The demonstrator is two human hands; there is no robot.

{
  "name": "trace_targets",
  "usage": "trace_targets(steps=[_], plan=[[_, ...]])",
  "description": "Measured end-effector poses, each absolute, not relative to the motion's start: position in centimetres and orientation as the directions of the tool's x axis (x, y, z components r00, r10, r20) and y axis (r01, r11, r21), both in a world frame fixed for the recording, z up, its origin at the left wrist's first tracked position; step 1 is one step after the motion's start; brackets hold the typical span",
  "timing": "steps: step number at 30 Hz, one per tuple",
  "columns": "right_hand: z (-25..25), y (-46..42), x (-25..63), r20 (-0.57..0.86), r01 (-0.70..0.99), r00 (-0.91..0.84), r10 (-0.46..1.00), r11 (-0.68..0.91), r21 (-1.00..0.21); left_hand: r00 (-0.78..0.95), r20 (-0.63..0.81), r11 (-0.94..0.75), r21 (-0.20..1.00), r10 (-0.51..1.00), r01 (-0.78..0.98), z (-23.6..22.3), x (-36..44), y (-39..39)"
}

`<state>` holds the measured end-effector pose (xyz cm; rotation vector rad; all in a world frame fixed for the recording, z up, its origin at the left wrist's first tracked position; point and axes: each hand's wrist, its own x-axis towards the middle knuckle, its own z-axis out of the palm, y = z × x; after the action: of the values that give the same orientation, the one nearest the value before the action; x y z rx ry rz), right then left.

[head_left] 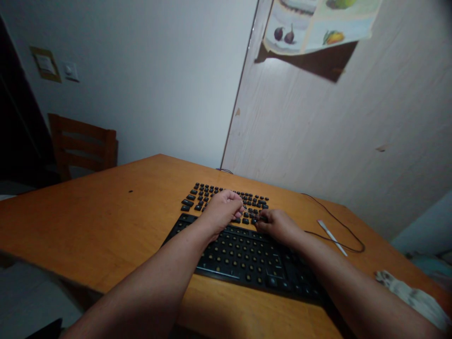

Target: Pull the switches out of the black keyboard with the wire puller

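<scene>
The black plastic keyboard [226,256] lies near the worktop's [106,221] front edge, many keys bare to yellowish studs. Beyond it, small blocky keycaps [190,197] stand in rows. I seem to be working on these caps; the next move probably calls for a fine pinch. My left hand [225,207] and right hand [277,226] curl narrow over them, gripping what, I cannot tell. The worktop is smooth orange-brown wood.

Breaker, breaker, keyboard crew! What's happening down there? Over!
Left hand pinched, right hand at loose black plastic keycaps; grips unclear. Black plastic rectangular keyboard lies nearer, many keys off. Bare forearms hide parts of it.
</scene>
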<state>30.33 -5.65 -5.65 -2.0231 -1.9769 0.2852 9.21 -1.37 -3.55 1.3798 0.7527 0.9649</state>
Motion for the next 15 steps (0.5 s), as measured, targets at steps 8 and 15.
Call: trace_targets(steps=[8,15], plan=[[-5.72,-5.69,30.12,0.058,0.938,0.005,0.998,0.015,-0.347,0.432,0.087,-0.043,0.993,0.898,-0.111,-3.39,9.21,-1.5],[-5.63,-5.81,30.26,0.078,0.931,-0.009,0.997,0.037,-0.364,0.429,0.108,-0.068,0.992,0.897,-0.107,-3.53,9.18,-1.36]])
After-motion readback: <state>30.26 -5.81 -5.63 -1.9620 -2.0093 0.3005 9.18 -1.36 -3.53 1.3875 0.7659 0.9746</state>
